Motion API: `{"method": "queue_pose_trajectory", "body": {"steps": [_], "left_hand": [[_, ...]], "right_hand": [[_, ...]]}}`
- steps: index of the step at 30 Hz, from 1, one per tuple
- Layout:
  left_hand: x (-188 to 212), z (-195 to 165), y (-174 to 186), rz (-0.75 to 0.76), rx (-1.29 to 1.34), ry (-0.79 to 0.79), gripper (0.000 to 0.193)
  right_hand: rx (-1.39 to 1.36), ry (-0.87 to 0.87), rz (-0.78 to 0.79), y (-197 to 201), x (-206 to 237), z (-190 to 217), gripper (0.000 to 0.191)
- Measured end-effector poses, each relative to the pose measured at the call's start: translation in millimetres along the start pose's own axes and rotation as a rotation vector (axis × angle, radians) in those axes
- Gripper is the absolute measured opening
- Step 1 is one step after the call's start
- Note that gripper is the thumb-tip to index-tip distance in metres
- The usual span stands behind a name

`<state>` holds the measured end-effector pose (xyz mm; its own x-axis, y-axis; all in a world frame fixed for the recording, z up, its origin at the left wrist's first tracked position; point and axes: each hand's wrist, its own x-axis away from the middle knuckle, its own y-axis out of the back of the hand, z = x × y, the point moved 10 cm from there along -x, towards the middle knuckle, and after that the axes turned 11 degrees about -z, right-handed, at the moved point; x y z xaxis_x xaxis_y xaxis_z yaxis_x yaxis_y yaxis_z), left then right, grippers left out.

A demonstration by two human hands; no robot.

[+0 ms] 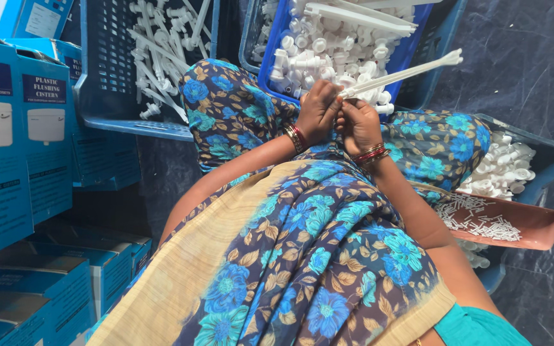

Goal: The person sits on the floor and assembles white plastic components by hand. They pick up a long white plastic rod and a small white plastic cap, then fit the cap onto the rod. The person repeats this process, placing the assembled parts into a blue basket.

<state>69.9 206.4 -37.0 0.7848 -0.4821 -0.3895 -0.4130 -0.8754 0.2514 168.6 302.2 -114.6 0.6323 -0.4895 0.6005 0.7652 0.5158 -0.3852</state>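
White plastic rod (405,74) is pinched at its near end by left hand (317,112) and right hand (358,126), fingers closed on it, above the lap. Long free end overhangs blue crate (411,54); it could snag the heaped fittings (328,48).

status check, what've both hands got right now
Left hand and right hand together, fingers closed on the near end of a long white plastic rod. Rod points up-right over the blue crate of white parts. Nothing blocking.
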Motion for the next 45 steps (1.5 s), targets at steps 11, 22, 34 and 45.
{"method": "queue_pose_trajectory", "body": {"steps": [11, 22, 34, 45], "left_hand": [[-7.9, 2.9, 6.5, 0.167, 0.142, 0.040, 0.028], [-6.3, -4.2, 8.9, 0.202, 0.085, 0.036, 0.029], [-1.5, -13.9, 7.3, 0.187, 0.170, 0.021, 0.039], [-24.1, 9.2, 63.3, -0.320, -0.092, -0.100, 0.027]], "right_hand": [[1.451, 1.429, -0.021, -84.0, 102.0, 111.5, 0.055], [1.442, 1.304, 0.088, -69.9, 81.9, 88.2, 0.047], [1.375, 1.331, 0.001, -65.1, 78.0, 91.3, 0.028], [1.231, 1.471, -0.238, -55.1, 75.3, 139.0, 0.052]]}}
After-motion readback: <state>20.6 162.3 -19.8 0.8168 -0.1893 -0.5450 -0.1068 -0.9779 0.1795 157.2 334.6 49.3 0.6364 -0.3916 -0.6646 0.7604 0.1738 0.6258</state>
